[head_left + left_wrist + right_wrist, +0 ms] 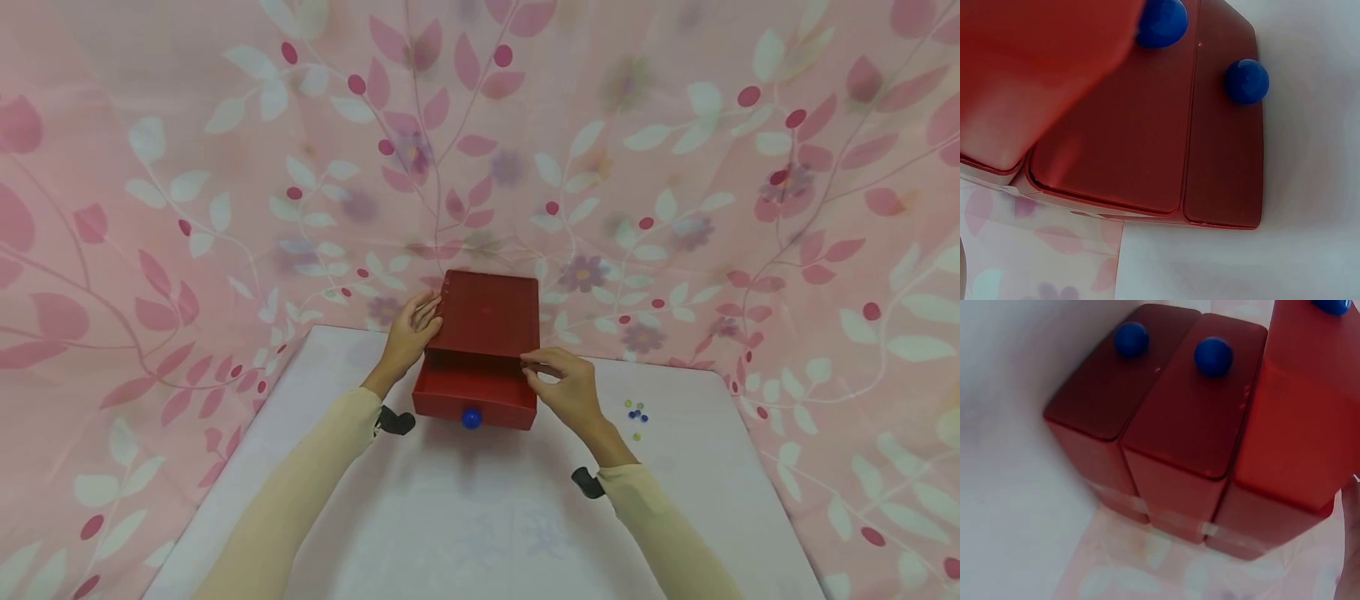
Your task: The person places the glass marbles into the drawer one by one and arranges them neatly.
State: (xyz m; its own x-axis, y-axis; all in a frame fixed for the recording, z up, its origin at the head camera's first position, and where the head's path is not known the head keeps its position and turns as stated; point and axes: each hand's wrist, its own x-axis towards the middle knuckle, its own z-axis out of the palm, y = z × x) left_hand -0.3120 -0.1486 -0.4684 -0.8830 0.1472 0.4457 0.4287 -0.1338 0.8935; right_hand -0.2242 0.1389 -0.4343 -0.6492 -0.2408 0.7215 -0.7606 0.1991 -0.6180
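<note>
A small red drawer cabinet (487, 312) with stacked drawers stands on the table by the cloth backdrop. Its top drawer (474, 410), which has a blue knob (471, 418), is pulled out. My left hand (411, 333) rests against the cabinet's left side with its fingers fairly straight. At the drawer's right side is my right hand (566, 387), its thumb and fingers bent close together over the rim. Whether anything small lies between those fingertips is too small to tell. Lower drawers (1225, 156) with blue knobs are closed in the wrist views.
Several small blue and yellow beads (637, 415) lie on the white table (480, 533), right of my right hand. A pink floral cloth (480, 125) hangs behind and at both sides. Dark wrist mounts (588, 483) sit by the sleeves.
</note>
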